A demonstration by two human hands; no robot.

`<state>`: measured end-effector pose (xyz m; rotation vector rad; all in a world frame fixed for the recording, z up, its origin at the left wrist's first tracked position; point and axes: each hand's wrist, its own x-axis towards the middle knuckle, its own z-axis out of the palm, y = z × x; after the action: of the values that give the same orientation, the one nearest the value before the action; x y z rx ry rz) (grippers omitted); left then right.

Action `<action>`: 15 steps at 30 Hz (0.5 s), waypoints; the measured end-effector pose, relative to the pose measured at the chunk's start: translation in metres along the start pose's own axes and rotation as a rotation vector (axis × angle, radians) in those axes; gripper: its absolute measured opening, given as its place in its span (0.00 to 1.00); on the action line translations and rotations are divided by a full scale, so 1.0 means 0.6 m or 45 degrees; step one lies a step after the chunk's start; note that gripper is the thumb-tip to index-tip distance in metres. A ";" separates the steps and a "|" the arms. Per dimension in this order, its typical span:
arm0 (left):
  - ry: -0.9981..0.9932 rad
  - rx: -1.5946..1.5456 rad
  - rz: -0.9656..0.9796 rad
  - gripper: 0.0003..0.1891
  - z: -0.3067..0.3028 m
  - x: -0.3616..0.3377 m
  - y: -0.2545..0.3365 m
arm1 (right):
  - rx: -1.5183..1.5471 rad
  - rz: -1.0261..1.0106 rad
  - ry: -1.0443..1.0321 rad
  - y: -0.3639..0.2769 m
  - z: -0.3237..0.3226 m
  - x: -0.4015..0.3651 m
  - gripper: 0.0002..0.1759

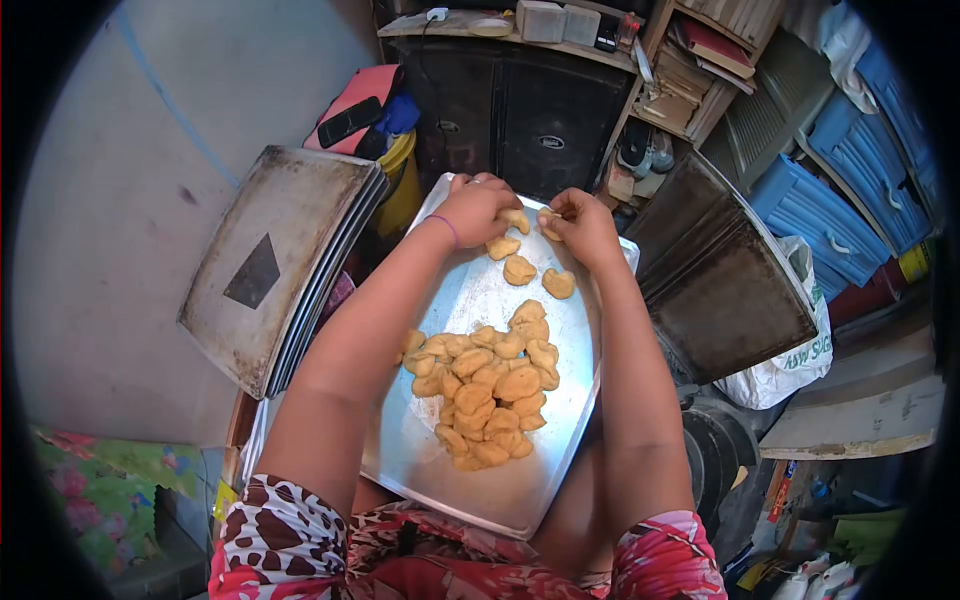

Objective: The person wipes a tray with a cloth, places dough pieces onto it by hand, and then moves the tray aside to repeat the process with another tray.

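A metal baking tray rests on my lap, tilted a little in view. Near its lower middle lies a heap of tan, lumpy dough pieces. Closer to the far edge a few single pieces lie apart, one of them a round dough piece. My left hand is at the far left of the tray, fingers closed on a curved dough piece. Beside it, my right hand pinches another dough piece between thumb and fingers.
A stack of worn baking trays stands to the left, near a yellow bucket. More dark trays lean at the right, by a white sack and blue drawers. Black speakers stand beyond the tray.
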<state>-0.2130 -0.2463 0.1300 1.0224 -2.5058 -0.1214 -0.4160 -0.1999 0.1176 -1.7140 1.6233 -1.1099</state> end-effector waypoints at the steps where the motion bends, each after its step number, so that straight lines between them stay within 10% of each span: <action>1: -0.135 0.071 0.020 0.13 0.001 0.004 0.003 | -0.126 -0.072 0.047 -0.010 -0.005 -0.008 0.17; 10: 0.023 -0.057 -0.014 0.16 0.024 0.015 0.023 | -0.565 -0.546 -0.212 -0.065 0.022 -0.114 0.14; 15: -0.080 -0.002 0.098 0.15 0.029 0.019 0.048 | -0.321 -0.124 0.196 -0.044 -0.038 -0.101 0.13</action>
<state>-0.2463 -0.2347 0.1251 0.9333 -2.5979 -0.1342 -0.4172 -0.1333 0.1391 -1.9257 1.8578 -1.1478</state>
